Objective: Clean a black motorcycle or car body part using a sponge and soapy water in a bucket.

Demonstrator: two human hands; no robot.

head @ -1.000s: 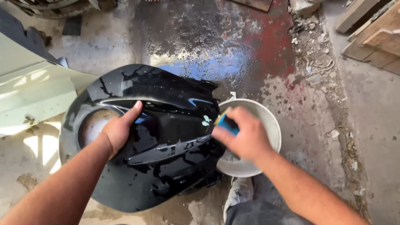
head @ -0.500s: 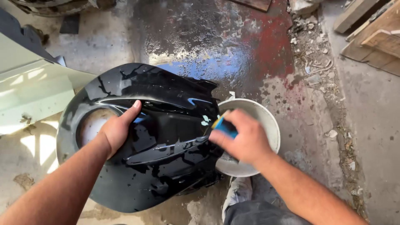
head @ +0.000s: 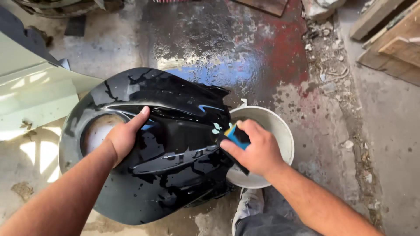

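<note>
Fingers (head: 238,152) of right hand (head: 256,148) clamped on a blue sponge block (head: 237,134), pressed to the wet black fuel tank (head: 175,144) on the floor. Left hand (head: 124,135) flat on the tank, fingers together. White bowl (head: 280,126) just beside the tank, under the right hand.

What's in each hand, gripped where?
Right hand grips a blue sanding block by its rear end. Left hand holds nothing, resting flat on the wet black fuel tank.

Layout: tank centre, bowl right, both on floor.
Left hand (head: 124,135) rests on tank (head: 175,153); right hand (head: 258,150) holds sponge (head: 237,135) at tank's right edge, over bowl (head: 280,131). Panel (head: 35,96) left, planks (head: 393,43) far right.
</note>
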